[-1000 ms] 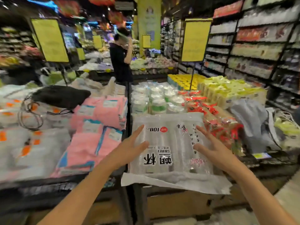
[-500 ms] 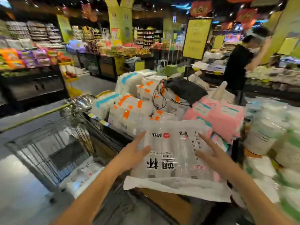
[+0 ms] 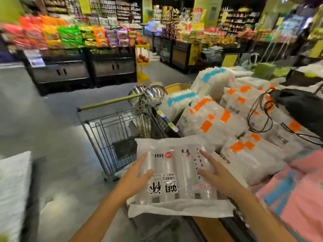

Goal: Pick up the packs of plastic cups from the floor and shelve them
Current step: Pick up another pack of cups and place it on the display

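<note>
The pack of plastic cups (image 3: 176,173) is carried flat between the left hand (image 3: 135,179) and right hand (image 3: 216,177), fingers spread and pressed against its sides, grasping it. It hangs at the near edge of the table (image 3: 206,226), just right of the shopping cart (image 3: 120,130). The carrying step is likely underway; next it must be laid among the orange-labelled packs (image 3: 213,119) behind it.

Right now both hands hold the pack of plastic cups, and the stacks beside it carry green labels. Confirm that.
Not quite. Both hands, left hand and right hand, do hold the pack of plastic cups, but the head view shows orange labels on the stacks beside it.
</note>
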A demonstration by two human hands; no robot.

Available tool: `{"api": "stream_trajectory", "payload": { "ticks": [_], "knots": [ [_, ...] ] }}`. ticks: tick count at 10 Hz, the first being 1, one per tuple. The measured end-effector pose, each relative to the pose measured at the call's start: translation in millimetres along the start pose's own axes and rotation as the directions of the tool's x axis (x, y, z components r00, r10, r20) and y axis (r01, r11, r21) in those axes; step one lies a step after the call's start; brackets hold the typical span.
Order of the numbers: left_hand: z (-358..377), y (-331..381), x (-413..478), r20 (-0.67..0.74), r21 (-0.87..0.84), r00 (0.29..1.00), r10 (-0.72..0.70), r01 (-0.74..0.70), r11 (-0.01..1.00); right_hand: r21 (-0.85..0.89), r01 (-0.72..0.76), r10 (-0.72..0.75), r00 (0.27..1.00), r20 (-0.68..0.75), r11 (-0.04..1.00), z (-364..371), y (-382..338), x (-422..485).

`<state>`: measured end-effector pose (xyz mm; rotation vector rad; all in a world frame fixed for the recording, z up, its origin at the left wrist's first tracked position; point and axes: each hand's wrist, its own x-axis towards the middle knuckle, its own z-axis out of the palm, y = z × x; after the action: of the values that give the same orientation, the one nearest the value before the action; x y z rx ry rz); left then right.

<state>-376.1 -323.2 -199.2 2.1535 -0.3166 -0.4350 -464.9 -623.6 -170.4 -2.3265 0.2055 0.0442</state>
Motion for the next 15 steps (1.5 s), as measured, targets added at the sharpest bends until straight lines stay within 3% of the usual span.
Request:
{"api": "stream_trajectory", "payload": {
  "ticks": [3,5,6,8,9,10,11,12,14,15],
  "knots": [
    [36.9,-61.7,39.7,-0.142,-0.109,0.953,-0.268,0.254,0.961,0.004,0.044,-0.043,0.955,0.294,0.999,54.6,45.4,131.3],
    [77.1,-98.7,69.5,-0.264,-0.219,0.857,-0.441,0.392,0.893,-0.040,0.110,-0.083,0.907,0.413,0.993,109.2,73.6,198.3],
    [96.2,-122.4,80.5,-0.288,-0.235,0.811,-0.509,0.455,0.859,-0.040,0.062,-0.038,0.895,0.445,0.997,137.0,88.1,208.2],
    [151.3,-190.1,94.3,-0.160,-0.231,0.725,-0.670,0.632,0.740,-0.076,-0.068,0.099,0.813,0.573,0.995,203.2,154.8,219.2],
    [188.8,-234.0,107.2,-0.095,-0.255,0.717,-0.690,0.653,0.713,-0.178,-0.196,0.264,0.749,0.608,0.964,241.4,192.0,226.6],
    [218.4,-270.6,123.5,-0.040,-0.228,0.674,-0.738,0.713,0.664,-0.194,-0.278,0.338,0.723,0.602,0.941,271.1,226.2,235.4],
    [234.8,-296.2,138.0,-0.049,-0.220,0.623,-0.781,0.756,0.617,-0.177,-0.267,0.318,0.712,0.626,0.947,295.4,248.3,241.3],
    [255.3,-328.2,145.9,-0.101,-0.173,0.601,-0.793,0.774,0.609,-0.213,-0.224,0.307,0.760,0.573,0.951,336.4,274.9,246.8],
    [263.1,-328.8,143.8,-0.112,-0.175,0.657,-0.746,0.726,0.665,-0.222,-0.280,0.356,0.760,0.543,0.934,355.9,289.5,245.2],
    [238.3,-321.1,149.7,-0.077,-0.067,0.646,-0.759,0.756,0.651,-0.267,-0.161,0.297,0.731,0.615,0.950,343.3,262.8,248.2]
  ]
}}
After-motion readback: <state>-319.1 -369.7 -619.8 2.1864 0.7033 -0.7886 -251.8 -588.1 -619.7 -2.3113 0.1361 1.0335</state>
